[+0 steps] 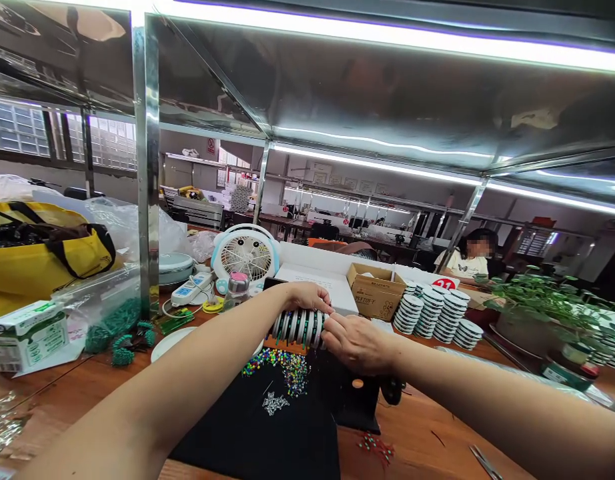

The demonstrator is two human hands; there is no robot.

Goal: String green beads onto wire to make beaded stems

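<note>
A row of white-rimmed spools point(297, 327) wound with green and dark thread lies sideways over the far end of a black mat point(267, 440). My left hand point(310, 297) reaches over the row, its fingers bent and pinched near the right end. Beside it my right hand point(357, 340) is closed against the end spool, fingers curled. The two hands almost meet; what sits between their fingertips is too small to make out. Below the spools, colourful beads point(292, 370) are spread on the mat, with a small heap of silvery metal pieces point(275, 403) nearer me.
Stacked spools point(432, 310) and a cardboard box point(377, 293) stand behind on the right, a potted plant point(547, 300) farther right. A fan point(246, 257) and power strip point(190, 290) are at back left. Tweezers point(483, 461) and red knotted cords point(376, 448) lie in front. A person sits beyond.
</note>
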